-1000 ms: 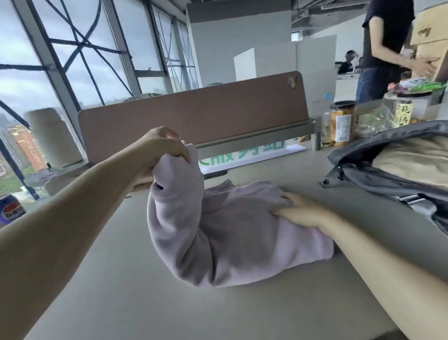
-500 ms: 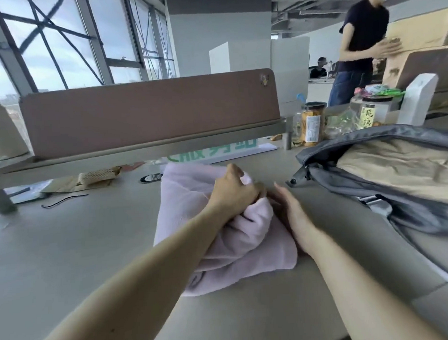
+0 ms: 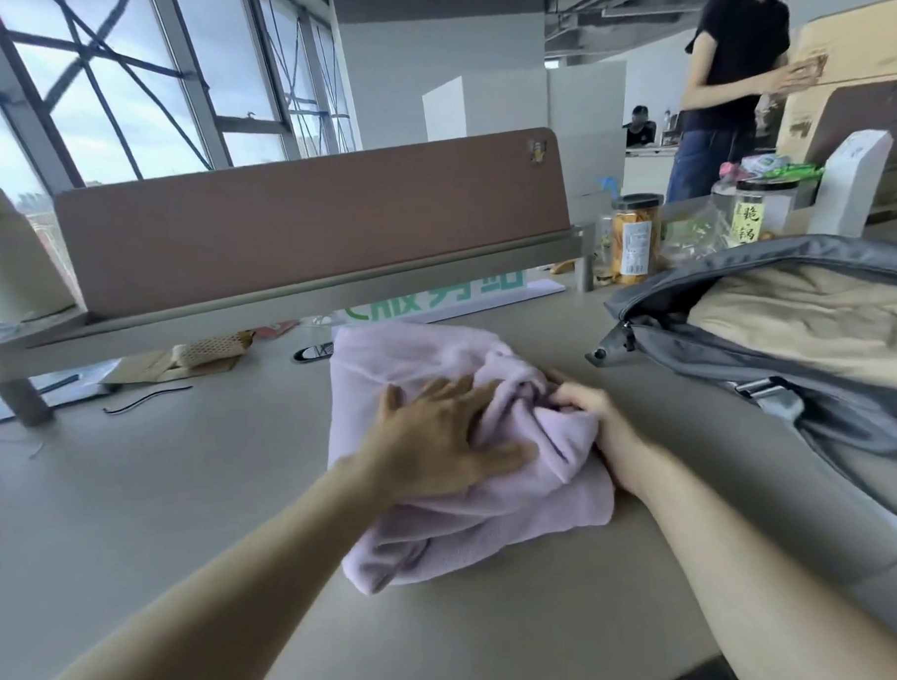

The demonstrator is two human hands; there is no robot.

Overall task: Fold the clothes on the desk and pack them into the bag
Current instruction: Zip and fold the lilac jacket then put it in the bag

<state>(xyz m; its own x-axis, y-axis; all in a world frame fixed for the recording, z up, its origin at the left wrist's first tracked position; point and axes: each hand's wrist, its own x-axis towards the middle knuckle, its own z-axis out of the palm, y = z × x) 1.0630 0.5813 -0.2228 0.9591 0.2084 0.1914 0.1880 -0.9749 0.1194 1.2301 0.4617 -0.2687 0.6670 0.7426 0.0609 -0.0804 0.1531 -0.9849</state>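
The two bare forearms come in from the near edge over the grey tabletop (image 3: 161, 506). The left hand (image 3: 435, 443) lies flat on the lilac garment (image 3: 496, 533) with fingers spread and straight, pressing it down. The right hand (image 3: 593, 415) is at the right edge of the garment, its fingers curled into a bunched fold and gripping it.

The garment is a soft, fleecy piece, folded into a thick bundle in the middle of the tabletop. Its far part is smooth and its near right part is wrinkled. Its long axis runs roughly from near to far.

To the right, a little apart from the garment, a grey bag (image 3: 746, 368) lies on the tabletop with its zip open. Inside it is a beige cloth (image 3: 795, 319).

Farther behind the bag stands a clear jar (image 3: 635, 239) with orange snacks. A brown divider panel (image 3: 302, 217) crosses the far side, and a person (image 3: 733, 70) in a dark shirt stands at the far right.
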